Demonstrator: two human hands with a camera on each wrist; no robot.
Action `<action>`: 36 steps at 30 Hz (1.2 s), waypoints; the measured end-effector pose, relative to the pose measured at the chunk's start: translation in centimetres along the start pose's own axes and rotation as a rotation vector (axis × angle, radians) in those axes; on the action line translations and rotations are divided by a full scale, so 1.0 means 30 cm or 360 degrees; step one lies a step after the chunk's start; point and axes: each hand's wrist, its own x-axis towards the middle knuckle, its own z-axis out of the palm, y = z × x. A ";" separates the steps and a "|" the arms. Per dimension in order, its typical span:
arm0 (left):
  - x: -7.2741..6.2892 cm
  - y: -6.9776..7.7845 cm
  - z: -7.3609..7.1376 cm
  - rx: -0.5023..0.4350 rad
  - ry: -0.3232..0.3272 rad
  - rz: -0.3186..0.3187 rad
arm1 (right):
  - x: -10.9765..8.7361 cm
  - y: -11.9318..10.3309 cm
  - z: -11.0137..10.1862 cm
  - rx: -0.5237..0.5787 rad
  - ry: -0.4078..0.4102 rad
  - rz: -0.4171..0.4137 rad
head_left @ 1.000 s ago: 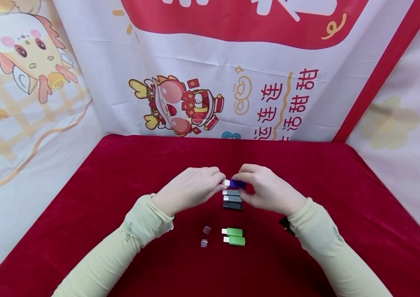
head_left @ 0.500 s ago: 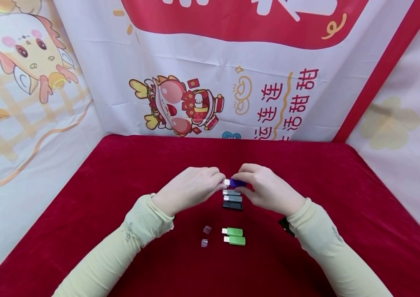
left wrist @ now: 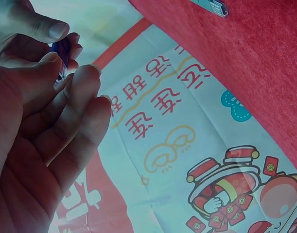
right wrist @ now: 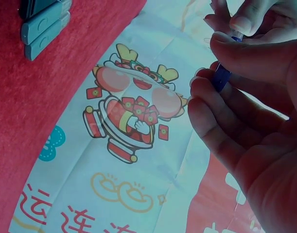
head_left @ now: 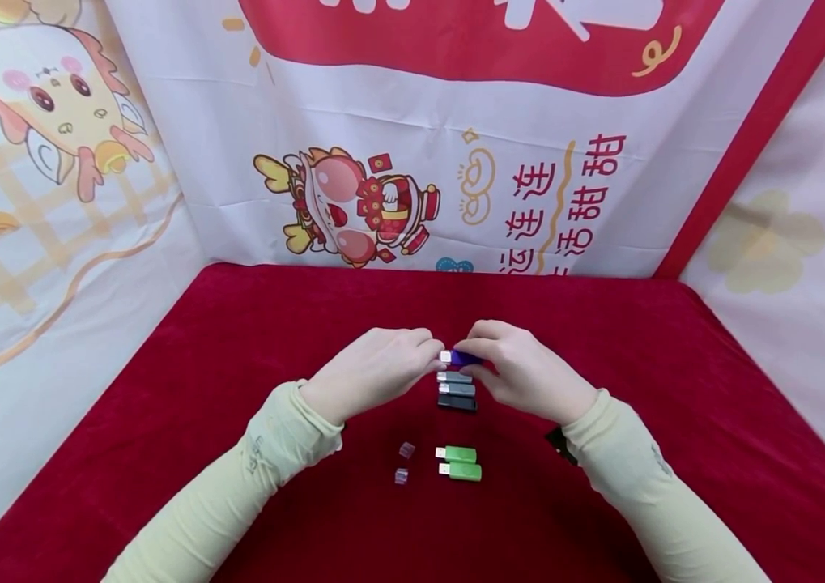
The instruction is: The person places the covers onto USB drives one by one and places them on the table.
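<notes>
Purple USB stick (head_left: 467, 358) is held between two hands, just below and right of centre in my head view. I see the right hand (head_left: 529, 374) gripping its purple body between thumb and fingers, while the left hand (head_left: 377, 368) pinches at the metal plug end; I cannot tell from here whether a clear cap sits under those fingertips. My left wrist view puts the stick at upper left, my right wrist view at upper right. Directly below it in the head view, I have two grey sticks (head_left: 458, 389) and a black stick (head_left: 458, 402) lined up close together on the red cloth (head_left: 295, 518). Lower centre, two green sticks (head_left: 461, 472) lie side by side, plugs pointing left, with two clear caps (head_left: 401, 476) near them on the left.
</notes>
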 end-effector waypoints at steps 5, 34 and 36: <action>0.000 0.002 0.000 0.0020 -0.0012 -0.0004 | 0.002 -0.006 0.003 -0.0003 0.0012 -0.0007; -0.023 -0.032 0.002 -0.0247 -0.0309 -0.0333 | -0.021 0.041 0.082 0.0114 -0.0550 0.0322; -0.024 -0.034 0.000 -0.0258 -0.0312 -0.0332 | -0.022 0.038 0.096 0.0092 -0.0618 0.0342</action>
